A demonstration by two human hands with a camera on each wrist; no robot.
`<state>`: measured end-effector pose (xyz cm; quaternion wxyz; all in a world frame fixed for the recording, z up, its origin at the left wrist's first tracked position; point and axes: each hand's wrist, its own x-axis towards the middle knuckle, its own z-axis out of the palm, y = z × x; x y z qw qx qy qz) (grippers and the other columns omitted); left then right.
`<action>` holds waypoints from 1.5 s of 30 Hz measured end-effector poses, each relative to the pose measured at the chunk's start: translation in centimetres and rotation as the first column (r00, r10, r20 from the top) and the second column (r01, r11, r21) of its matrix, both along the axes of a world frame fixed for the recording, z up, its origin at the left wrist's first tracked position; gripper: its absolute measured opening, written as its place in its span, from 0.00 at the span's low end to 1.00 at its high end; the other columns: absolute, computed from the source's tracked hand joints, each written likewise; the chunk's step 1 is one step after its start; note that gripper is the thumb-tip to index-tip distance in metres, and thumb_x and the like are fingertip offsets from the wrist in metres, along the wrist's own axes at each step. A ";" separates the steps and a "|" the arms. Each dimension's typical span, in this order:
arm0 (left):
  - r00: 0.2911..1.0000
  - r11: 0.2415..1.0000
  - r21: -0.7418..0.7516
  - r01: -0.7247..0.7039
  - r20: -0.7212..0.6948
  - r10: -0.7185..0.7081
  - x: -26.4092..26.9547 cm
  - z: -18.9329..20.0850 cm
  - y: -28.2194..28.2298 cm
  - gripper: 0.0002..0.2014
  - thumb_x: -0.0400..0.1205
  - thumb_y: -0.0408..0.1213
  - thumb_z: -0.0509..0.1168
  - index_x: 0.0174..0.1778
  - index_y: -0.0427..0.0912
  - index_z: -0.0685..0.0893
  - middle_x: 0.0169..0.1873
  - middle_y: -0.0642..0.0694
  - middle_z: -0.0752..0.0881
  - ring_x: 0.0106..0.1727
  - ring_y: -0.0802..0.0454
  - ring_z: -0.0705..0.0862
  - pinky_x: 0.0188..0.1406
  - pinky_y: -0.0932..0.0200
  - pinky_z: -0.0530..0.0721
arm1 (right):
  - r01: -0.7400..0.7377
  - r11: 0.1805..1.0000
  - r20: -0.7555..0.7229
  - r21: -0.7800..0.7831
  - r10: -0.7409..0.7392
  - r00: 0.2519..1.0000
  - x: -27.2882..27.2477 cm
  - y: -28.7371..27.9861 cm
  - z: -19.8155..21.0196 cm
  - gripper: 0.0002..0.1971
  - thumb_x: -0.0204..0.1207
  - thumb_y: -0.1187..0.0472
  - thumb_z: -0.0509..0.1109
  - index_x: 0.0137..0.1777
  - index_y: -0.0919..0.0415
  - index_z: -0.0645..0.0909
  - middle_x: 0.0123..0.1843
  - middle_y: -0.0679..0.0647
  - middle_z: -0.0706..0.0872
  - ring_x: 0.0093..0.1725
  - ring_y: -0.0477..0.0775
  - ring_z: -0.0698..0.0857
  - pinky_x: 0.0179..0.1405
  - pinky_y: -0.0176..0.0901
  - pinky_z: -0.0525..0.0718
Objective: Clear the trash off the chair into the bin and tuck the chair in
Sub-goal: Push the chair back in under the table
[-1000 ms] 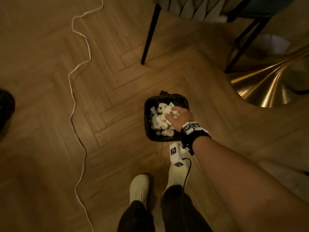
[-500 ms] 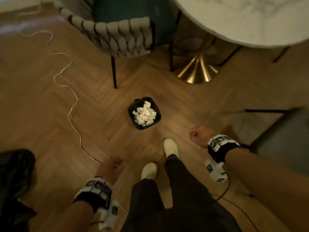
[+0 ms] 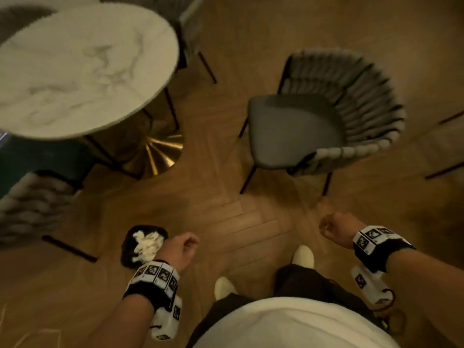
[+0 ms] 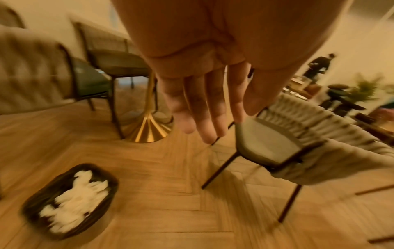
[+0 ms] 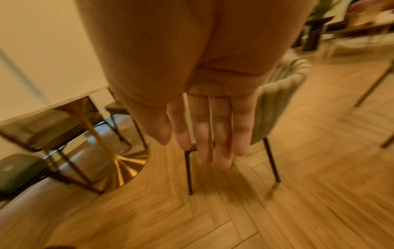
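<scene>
The grey chair (image 3: 288, 131) with a woven back stands away from the table, its seat bare; it also shows in the wrist views (image 4: 266, 141) (image 5: 277, 104). The black bin (image 3: 128, 247) sits on the floor at lower left, filled with crumpled white trash (image 3: 148, 244) (image 4: 74, 200). My left hand (image 3: 182, 249) hangs beside the bin, holding nothing. My right hand (image 3: 335, 228) hovers just short of the chair's near legs, also holding nothing. Both wrist views show relaxed, nearly straight fingers (image 4: 202, 109) (image 5: 204, 131).
A round marble table (image 3: 82, 71) on a gold flared base (image 3: 158, 151) stands at upper left. A second woven chair (image 3: 30, 204) is tucked at its near left, another chair (image 3: 185, 21) at the far side. My feet (image 3: 303, 254) stand on herringbone wood floor.
My right hand has left the bin, where it was dropping trash. I have turned from the bin towards the pulled-out chair, and both hands now hang in front of me.
</scene>
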<state>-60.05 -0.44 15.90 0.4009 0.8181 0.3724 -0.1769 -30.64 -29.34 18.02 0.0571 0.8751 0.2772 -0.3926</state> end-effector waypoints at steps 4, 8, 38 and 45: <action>0.984 0.983 0.040 0.177 -0.003 -0.177 9.5 1.3 -4.2 0.08 0.80 0.40 0.64 0.53 0.53 0.85 0.45 0.56 0.84 0.49 0.57 0.82 0.54 0.61 0.79 | 0.168 0.985 -0.038 0.050 -0.166 0.985 4.2 -7.9 -0.4 0.11 0.77 0.55 0.66 0.55 0.54 0.86 0.44 0.51 0.87 0.49 0.53 0.87 0.45 0.39 0.78; 0.968 0.968 0.021 0.251 -0.011 -0.250 18.7 1.5 -10.8 0.10 0.80 0.39 0.64 0.57 0.53 0.83 0.46 0.56 0.82 0.49 0.58 0.81 0.55 0.60 0.79 | 0.228 0.969 -0.071 0.100 -0.221 0.973 9.7 -14.7 -1.1 0.11 0.77 0.53 0.67 0.54 0.53 0.86 0.44 0.50 0.88 0.47 0.51 0.87 0.45 0.39 0.78; 0.984 0.976 -0.130 -0.176 -0.018 0.175 68.5 -5.8 -28.9 0.10 0.79 0.41 0.62 0.54 0.49 0.82 0.53 0.46 0.87 0.54 0.46 0.83 0.57 0.48 0.83 | -0.742 0.671 0.052 -0.001 0.741 0.670 65.6 -6.9 -2.6 0.19 0.77 0.47 0.65 0.66 0.50 0.77 0.63 0.55 0.83 0.61 0.56 0.81 0.61 0.49 0.82; 0.880 0.876 -0.168 -0.452 -0.244 0.407 83.7 -10.4 -32.7 0.32 0.74 0.69 0.52 0.68 0.53 0.71 0.68 0.45 0.77 0.66 0.42 0.77 0.65 0.41 0.78 | -0.995 -0.046 -0.015 -0.086 0.999 -0.045 76.8 2.5 -9.9 0.40 0.67 0.26 0.58 0.72 0.51 0.71 0.71 0.54 0.77 0.71 0.59 0.74 0.74 0.55 0.70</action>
